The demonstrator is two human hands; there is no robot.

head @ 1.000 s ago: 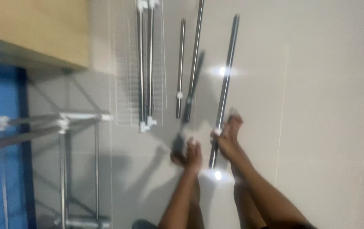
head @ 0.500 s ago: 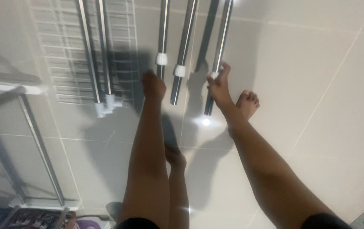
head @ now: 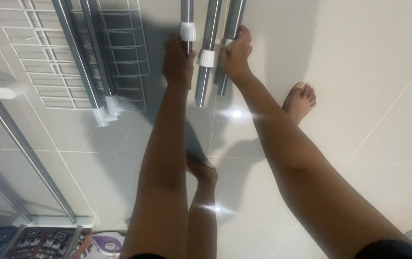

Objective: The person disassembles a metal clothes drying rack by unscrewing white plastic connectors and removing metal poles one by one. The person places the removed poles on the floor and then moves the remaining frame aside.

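Both hands reach down to steel tubes lying on the tiled floor (head: 369,96).
The left hand (head: 178,58) closes on the left tube (head: 187,19); the right hand (head: 235,53) wraps the right tube (head: 233,19), with a middle tube (head: 207,52) between. Best to hold each tube near its white collar and keep it level.

Even indoor light, overhead glare spots on glossy tiled floor (head: 369,72), soft arm shadows, mostly sharp.
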